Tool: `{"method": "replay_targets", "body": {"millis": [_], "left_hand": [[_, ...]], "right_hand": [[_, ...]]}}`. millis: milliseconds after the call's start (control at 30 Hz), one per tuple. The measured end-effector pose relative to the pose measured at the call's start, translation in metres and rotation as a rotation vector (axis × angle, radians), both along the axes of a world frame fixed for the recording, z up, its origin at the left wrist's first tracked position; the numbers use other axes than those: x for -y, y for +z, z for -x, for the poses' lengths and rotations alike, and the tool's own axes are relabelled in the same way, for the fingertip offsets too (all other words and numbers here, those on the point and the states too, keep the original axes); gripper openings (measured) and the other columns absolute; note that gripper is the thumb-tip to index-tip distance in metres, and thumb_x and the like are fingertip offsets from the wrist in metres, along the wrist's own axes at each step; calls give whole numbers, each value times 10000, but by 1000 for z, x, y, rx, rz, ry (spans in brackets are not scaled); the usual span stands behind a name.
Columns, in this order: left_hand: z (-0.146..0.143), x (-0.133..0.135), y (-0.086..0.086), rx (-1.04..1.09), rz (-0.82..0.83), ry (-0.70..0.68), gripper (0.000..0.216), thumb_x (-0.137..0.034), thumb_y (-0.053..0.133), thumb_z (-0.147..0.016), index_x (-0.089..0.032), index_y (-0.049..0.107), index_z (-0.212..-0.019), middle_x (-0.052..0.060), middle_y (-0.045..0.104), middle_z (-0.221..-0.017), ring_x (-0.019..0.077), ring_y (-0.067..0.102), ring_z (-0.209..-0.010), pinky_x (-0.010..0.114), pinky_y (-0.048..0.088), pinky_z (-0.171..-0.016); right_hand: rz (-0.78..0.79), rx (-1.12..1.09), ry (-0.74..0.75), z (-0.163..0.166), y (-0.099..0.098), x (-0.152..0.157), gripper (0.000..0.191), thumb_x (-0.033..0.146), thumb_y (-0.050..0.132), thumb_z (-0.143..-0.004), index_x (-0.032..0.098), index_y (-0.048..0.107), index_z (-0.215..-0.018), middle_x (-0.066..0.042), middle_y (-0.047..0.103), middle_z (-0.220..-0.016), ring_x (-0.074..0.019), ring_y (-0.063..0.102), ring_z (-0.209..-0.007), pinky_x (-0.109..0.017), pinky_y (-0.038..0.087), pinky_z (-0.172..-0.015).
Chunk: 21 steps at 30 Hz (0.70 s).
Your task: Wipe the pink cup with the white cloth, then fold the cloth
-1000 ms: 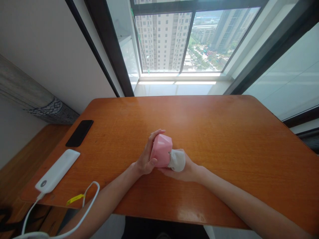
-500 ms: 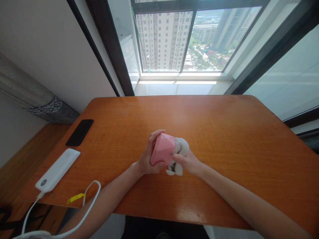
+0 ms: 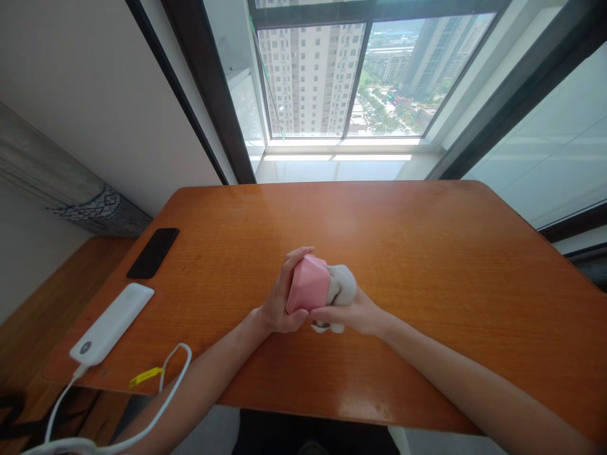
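Note:
Above the front middle of the table, my left hand [image 3: 283,297] is closed around a pink faceted object [image 3: 308,283], with the fingers behind its far left side and the thumb at its lower edge. My right hand [image 3: 358,311] grips a crumpled light grey cloth [image 3: 342,284] and presses it against the object's right side. Its thumb reaches left along the object's bottom edge, close to the left thumb. Part of the cloth hangs out below the right thumb. The right fingers are mostly hidden behind the cloth.
On the table's left side lie a black phone [image 3: 153,253] and a white power bank [image 3: 112,324]. A white cable [image 3: 183,373] with a yellow tag [image 3: 146,376] loops over my left forearm. The wooden table [image 3: 450,272] reaches to a window [image 3: 351,82] at the back.
My right hand has shifted slightly left and down with the cloth. Its thumb has moved from the object's right face to its bottom edge. The left hand stays nearly still.

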<state>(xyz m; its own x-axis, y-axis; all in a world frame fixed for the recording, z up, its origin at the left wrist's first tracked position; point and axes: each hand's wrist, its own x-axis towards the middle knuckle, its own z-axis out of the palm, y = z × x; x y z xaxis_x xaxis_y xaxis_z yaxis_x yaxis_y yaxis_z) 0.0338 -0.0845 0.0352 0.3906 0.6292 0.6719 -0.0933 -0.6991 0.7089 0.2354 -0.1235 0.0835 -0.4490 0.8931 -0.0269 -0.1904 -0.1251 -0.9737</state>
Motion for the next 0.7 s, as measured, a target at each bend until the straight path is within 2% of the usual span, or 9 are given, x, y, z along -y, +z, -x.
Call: {"method": "replay_targets", "body": {"millis": [100,167,200,267,400,500,567,600,700], "left_hand": [[-1,-1,0,-54,-84,19,1078,-817,647,-876,-226,308,-1712,209,413,-1665,442,422,-1519,662,375,-1263],[-2,-1,-1,-72,-97,36,1076,-791,666,-876,-226,299,-1715,215,420,-1660,438,431,-1511,660,382,-1257],[-3,0,-1,-61,-98,42,1072,-784,668,-876,-224,298,-1713,215,430,-1649,434,448,-1493,657,391,-1249],[-5,0,-1,-7,-93,37,1055,-791,647,-880,-220,308,-1700,212,446,-1627,427,488,-1447,650,416,-1221],[-7,3,2,87,-23,-11,1036,-847,575,-885,-211,333,-1666,202,462,-1594,363,595,-1272,569,514,-1099],[-7,3,4,80,15,-35,1005,-854,544,-908,-206,359,-1653,198,479,-1577,332,608,-1221,522,537,-1054],[-5,2,3,49,23,-44,993,-834,554,-919,-205,354,-1662,203,485,-1582,345,596,-1259,534,526,-1089],[-4,1,2,35,24,-41,985,-818,558,-927,-208,345,-1671,204,480,-1594,356,586,-1290,550,514,-1116],[-1,-2,0,-4,-12,-5,981,-801,545,-938,-232,309,-1702,201,428,-1659,416,498,-1453,628,430,-1217]], "right_hand": [[427,-248,-31,-2,2,-3,572,529,1003,-677,201,759,-1078,-33,788,-860,-158,696,-658,-257,614,-582],[511,-307,-43,-2,1,-4,575,589,999,-666,204,765,-1024,-25,763,-772,-145,653,-585,-244,585,-527],[480,-300,-51,-2,0,-4,564,606,987,-688,208,764,-1018,-15,742,-734,-139,628,-560,-239,568,-510],[292,-239,-47,0,0,-3,522,640,931,-774,213,756,-1017,4,703,-683,-132,592,-542,-236,536,-504],[-344,108,56,1,-6,1,486,653,910,-801,209,729,-882,-1,688,-706,-151,612,-628,-258,521,-592],[-707,372,0,0,-19,4,391,549,899,-844,217,700,-794,23,672,-697,-121,567,-594,-246,480,-594],[-792,432,-73,0,-27,5,344,452,845,-897,213,664,-728,36,642,-646,-104,533,-548,-236,448,-563],[-770,433,-100,1,-28,5,330,417,830,-904,210,655,-714,36,639,-638,-104,536,-544,-234,446,-555],[-518,342,-61,1,-20,3,263,413,845,-880,201,708,-806,16,702,-726,-129,606,-610,-241,505,-578]]}}
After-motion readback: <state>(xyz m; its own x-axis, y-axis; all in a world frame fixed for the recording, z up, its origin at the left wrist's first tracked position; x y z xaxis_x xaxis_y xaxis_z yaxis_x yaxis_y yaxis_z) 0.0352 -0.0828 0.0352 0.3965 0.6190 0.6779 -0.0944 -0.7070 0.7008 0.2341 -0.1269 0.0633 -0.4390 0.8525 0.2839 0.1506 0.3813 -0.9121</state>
